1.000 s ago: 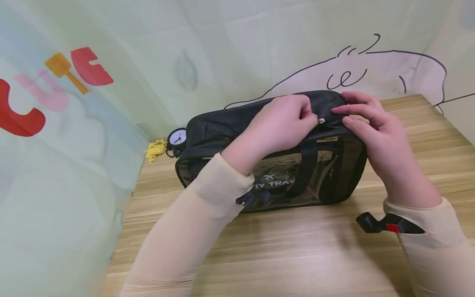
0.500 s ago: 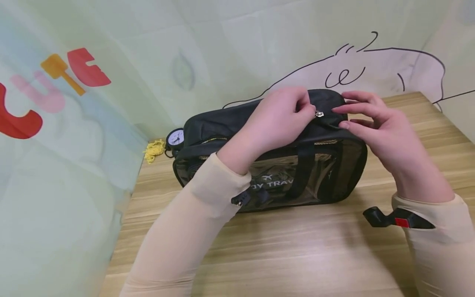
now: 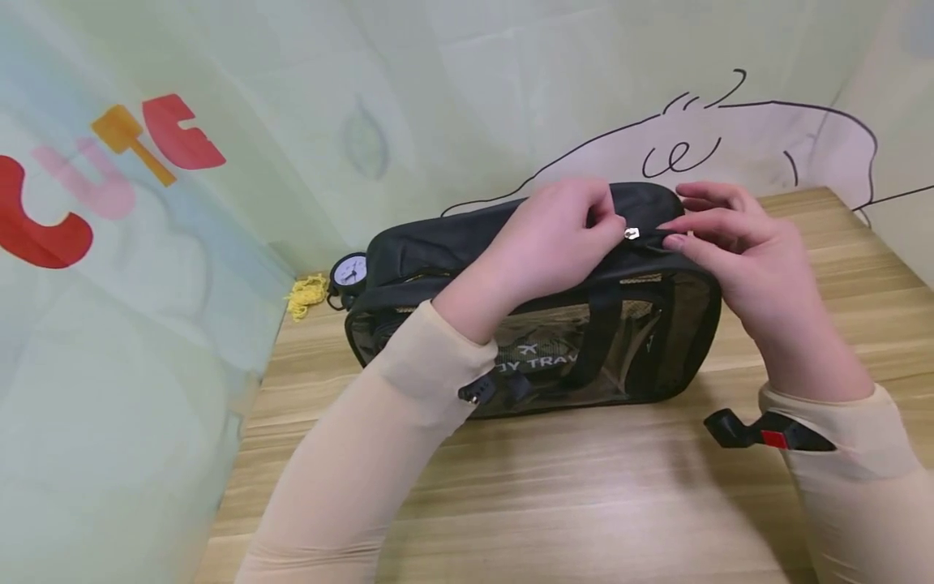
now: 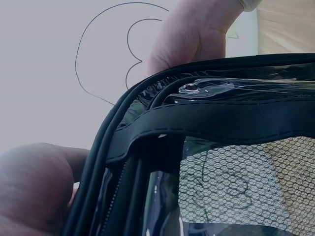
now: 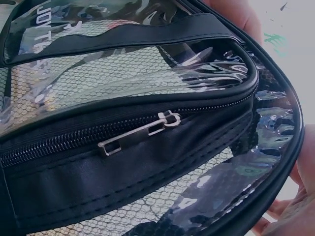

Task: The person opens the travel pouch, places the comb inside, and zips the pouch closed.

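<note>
A black travel bag [image 3: 645,284] with see-through sides and white lettering stands upright on the table. On its top, my left hand [image 3: 550,235] pinches the small metal zipper pull [image 3: 631,234] between thumb and curled forefinger. My right hand [image 3: 755,259] is at the bag's top right corner, its thumb and forefinger pinching the fabric by the zip's end while the other fingers lie behind. In the right wrist view, another metal zipper tab [image 5: 133,137] lies along a zip on the bag's side. A strap handle [image 4: 211,118] crosses the mesh in the left wrist view.
A small round dial clock [image 3: 349,272] with a black rim stands against the bag's left end. Beside it lies a bundle of yellow string [image 3: 306,294]. The wooden table [image 3: 569,503] meets a printed curtain [image 3: 438,97] behind and at the left.
My right thumb and forefinger have come closer together on the bag's corner. The left hand keeps its pinch on the zipper pull, which has hardly moved. The view has shifted slightly.
</note>
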Motion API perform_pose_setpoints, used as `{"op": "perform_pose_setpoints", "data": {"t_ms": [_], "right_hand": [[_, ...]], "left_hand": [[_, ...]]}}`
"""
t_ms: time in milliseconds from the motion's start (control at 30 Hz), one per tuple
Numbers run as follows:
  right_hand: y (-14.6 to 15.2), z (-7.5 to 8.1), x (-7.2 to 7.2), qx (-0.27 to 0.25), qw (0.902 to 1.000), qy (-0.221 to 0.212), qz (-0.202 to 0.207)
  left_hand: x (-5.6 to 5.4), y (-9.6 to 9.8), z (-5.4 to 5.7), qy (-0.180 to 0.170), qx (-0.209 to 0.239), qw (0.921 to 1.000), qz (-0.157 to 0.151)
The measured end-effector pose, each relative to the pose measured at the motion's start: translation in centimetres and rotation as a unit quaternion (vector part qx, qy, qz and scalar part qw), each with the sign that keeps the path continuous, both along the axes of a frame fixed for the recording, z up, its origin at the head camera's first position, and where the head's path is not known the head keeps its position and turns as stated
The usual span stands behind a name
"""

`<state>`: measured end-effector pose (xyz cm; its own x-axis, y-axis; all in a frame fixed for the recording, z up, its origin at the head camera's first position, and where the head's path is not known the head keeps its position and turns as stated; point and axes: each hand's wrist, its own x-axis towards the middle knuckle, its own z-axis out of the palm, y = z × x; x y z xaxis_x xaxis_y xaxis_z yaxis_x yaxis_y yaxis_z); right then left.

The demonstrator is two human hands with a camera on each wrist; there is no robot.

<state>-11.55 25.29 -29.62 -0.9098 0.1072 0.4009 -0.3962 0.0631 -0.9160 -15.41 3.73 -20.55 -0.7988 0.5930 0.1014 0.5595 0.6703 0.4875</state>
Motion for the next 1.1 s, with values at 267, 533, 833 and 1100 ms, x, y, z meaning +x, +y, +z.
{"op": "perform_pose_setpoints", "data": {"t_ms": [267,533,833,1100], "right_hand": [[-0.4,-0.2,-0.4,0.016,0.9997,0.008,-0.015],[-0.5,-0.3,-0.7,0.020,0.9993,0.028,-0.012],[-0.5,-0.5,-1.0,0.019,0.9992,0.030,-0.015],[-0.4,-0.7,-1.2,0.016,0.9995,0.023,-0.015]], "left_hand": [[-0.1,-0.7,-0.2,0.001,-0.002,0.9999,0.011],[-0.1,-1.7,0.2,-0.021,-0.020,0.9995,0.014],[-0.4,-2.2,-0.1,-0.023,-0.009,0.9997,0.007],[-0.3,-3.0,-0.1,-0.018,-0.020,0.9994,0.020]]}}
